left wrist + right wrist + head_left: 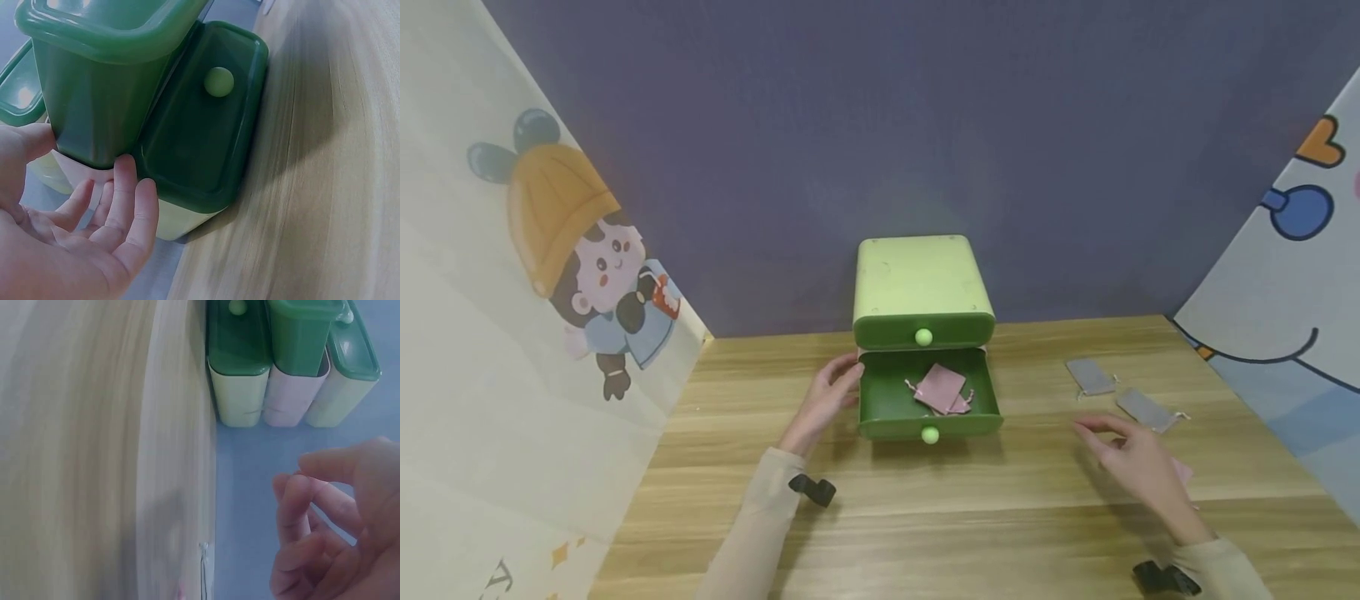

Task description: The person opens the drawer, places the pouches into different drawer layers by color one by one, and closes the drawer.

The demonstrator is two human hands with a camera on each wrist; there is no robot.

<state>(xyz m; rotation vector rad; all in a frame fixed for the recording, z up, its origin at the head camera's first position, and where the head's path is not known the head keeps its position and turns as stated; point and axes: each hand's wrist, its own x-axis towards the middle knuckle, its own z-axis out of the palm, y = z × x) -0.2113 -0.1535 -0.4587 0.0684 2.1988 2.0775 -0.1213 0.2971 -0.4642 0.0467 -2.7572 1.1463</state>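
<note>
A small light-green drawer cabinet [921, 279] stands against the back wall, its middle drawer [880, 400] pulled out. Inside that drawer lie pink drawstring pouches [942, 386], one partly over another. At the drawer's left side, my left hand [827, 400] touches it with thumb and fingertips, the fingers only slightly bent. My right hand [1138, 467] hovers over the table at the right, loosely curled, thumb and index fingertips close together, with nothing visible between them. Beyond it lie two grey drawstring pouches [1091, 377]. Another pink pouch [1182, 472] is mostly hidden behind the right hand.
The top drawer [887, 333] with its round knob is closed; the bottom drawer [194, 137] also looks closed in the left wrist view. A wooden table [1000, 508] carries everything. A dark back wall [917, 117] and printed side panels [467, 333] enclose it.
</note>
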